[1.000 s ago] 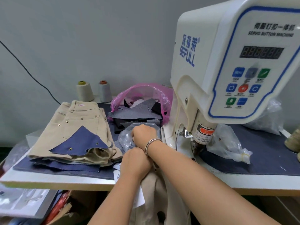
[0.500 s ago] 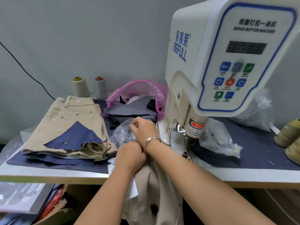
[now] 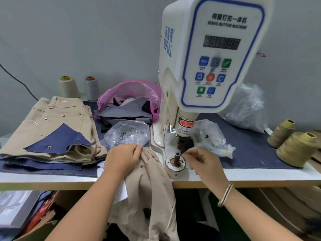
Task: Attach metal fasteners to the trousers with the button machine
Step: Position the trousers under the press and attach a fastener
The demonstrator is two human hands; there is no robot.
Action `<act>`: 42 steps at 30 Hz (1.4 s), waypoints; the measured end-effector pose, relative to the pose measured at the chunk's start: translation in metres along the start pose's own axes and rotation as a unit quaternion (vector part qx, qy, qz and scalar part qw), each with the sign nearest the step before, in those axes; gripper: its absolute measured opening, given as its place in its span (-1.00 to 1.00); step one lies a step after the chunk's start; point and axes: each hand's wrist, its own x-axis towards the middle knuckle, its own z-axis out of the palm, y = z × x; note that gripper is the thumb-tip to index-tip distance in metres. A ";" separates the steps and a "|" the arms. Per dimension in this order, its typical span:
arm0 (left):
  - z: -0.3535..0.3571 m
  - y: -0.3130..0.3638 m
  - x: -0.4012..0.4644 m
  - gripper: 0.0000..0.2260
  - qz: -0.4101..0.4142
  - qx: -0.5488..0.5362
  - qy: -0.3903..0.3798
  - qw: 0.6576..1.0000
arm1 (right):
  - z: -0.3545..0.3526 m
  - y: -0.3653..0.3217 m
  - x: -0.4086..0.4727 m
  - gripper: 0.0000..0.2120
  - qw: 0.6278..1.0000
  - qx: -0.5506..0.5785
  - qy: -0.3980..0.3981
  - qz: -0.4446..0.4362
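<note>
The left hand [image 3: 122,159] grips the beige trousers [image 3: 149,185] — just right of it the right hand [image 3: 201,160] pinches something tiny beside the button machine's [image 3: 208,54] lower post [image 3: 177,158].

left hand [image 3: 121,159] grips trousers [image 3: 147,185]; right hand [image 3: 203,159] perhaps pinching fastener beside button machine [image 3: 208,58].

**One head-worn view, looking forward and down**

The scene is being viewed from a single wide-angle camera worn on the head. The bench [image 3: 52,180] edge is being looked down on from close by, and the button machine [image 3: 205,66] is being seen looming near, slightly right of centre.
</note>
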 end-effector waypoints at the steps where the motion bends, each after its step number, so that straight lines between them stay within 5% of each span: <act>1: 0.000 0.000 0.000 -0.62 0.000 -0.001 0.002 1.000 | -0.001 0.001 0.005 -0.91 1.000 -0.020 -0.011 -0.012; 19: -0.003 0.001 -0.001 -0.61 0.007 -0.008 0.008 1.000 | -0.001 0.010 0.021 -0.92 0.972 -0.200 -0.031 -0.121; 28: -0.007 -0.001 -0.001 -0.65 0.042 -0.038 0.004 0.998 | 0.005 0.010 -0.009 -0.78 0.986 -0.114 0.042 -0.113; 31: -0.018 0.002 0.002 -0.60 0.048 -0.194 -0.042 0.979 | 0.013 0.005 -0.023 -0.75 0.985 -0.098 -0.003 -0.143; 36: -0.074 0.021 0.010 -0.58 0.025 -0.444 -0.222 0.868 | 0.033 -0.020 -0.017 -0.54 0.985 0.021 -0.128 -0.110; 39: -0.112 0.025 0.015 -0.61 -0.004 -0.488 -0.223 0.844 | 0.041 -0.034 -0.006 -0.42 0.959 0.196 -0.202 -0.028; 42: -0.146 0.023 0.023 -0.61 -0.048 -0.506 -0.169 0.844 | 0.046 -0.041 0.002 -0.61 0.930 0.195 -0.310 0.038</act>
